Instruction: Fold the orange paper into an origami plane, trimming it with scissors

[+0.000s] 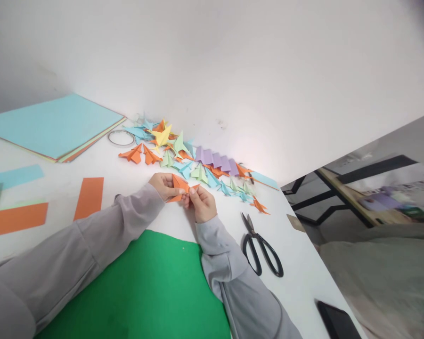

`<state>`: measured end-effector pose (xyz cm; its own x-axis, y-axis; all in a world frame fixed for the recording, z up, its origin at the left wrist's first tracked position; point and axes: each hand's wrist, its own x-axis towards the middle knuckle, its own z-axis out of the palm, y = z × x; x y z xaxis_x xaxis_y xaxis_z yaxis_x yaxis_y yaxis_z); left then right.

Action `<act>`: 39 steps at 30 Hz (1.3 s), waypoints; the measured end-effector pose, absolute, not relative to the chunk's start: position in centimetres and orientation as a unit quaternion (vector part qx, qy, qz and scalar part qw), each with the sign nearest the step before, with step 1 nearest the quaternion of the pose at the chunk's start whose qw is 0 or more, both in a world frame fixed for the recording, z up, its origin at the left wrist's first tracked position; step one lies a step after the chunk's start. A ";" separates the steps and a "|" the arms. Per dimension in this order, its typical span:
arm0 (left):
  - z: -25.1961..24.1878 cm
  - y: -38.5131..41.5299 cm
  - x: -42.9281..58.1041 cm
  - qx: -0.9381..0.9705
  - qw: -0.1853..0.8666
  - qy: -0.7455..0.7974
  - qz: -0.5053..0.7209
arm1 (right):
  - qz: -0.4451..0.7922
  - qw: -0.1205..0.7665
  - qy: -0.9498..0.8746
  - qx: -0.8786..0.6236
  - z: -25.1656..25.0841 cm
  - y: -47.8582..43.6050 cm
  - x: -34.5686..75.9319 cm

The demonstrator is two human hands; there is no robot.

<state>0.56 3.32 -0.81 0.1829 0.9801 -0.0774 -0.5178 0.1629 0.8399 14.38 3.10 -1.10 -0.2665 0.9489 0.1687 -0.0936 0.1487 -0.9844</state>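
Note:
Between my two hands is a piece of folded orange paper (181, 182), held up just above the white table. The fingers of my left hand (164, 186) pinch its left side. On its right side, my right hand (203, 202) grips a narrow part between thumb and fingers. Some of the folds are hidden behind my fingertips. Right behind my hands lies a long pile of small folded paper planes (199, 173) in orange, green, blue and yellow. A pleated purple paper strip (217, 160) rests on that pile.
Black-handled scissors (259, 249) lie right of my right arm, with a dark phone (337, 320) near the table edge. Large coloured sheets (56, 125) are stacked at the back left by a ring (121, 138). Orange strips (89, 197) lie left; a green mat (144, 292) is in front.

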 end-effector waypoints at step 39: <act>0.1 2.8 1.1 0.297 0.689 0.370 0.548 | 0.550 0.468 -0.574 -0.384 -1.1 2.6 14.6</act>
<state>1.14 2.84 0.13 0.1264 0.9746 -0.1847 -0.5359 0.2237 0.8141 14.57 2.64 -1.07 -0.2655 0.9572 0.1150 -0.0740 0.0987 -0.9924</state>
